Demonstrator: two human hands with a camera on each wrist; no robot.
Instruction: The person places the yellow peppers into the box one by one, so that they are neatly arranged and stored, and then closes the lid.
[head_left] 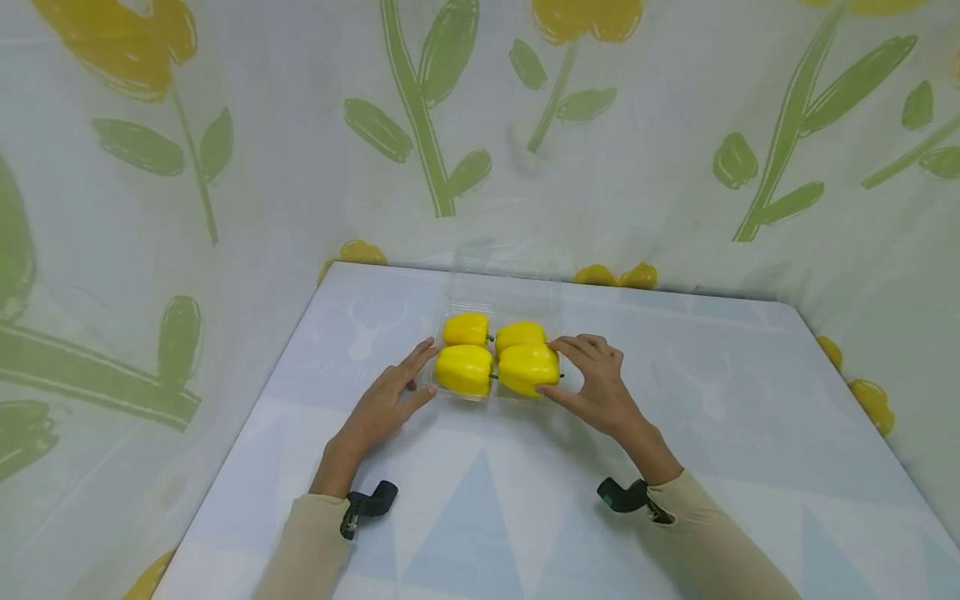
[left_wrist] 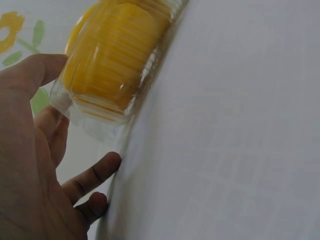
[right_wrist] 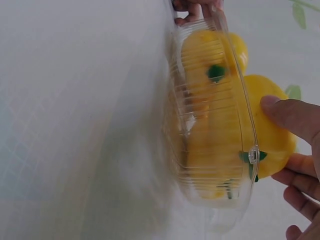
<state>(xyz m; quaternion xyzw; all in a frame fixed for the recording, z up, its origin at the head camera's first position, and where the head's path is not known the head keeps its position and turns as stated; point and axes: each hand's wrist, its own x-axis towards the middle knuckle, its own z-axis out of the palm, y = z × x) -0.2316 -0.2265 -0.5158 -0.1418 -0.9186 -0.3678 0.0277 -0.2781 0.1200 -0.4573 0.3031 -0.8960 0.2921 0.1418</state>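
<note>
A clear plastic clamshell box holds yellow bell peppers in two rows. My right hand pinches the front right bell pepper between thumb and fingers. In the right wrist view that pepper, with its green stem, stands out above the box rim. My left hand is at the box's left side, its fingers spread and fairly straight. In the left wrist view the left thumb touches the rim. The front left pepper and two back peppers sit in the box.
The box's clear lid stands open toward the table's back edge. Under everything lies a pale table with blue triangle prints. Behind it hangs a cloth printed with flowers. A black wrist mount is on each arm.
</note>
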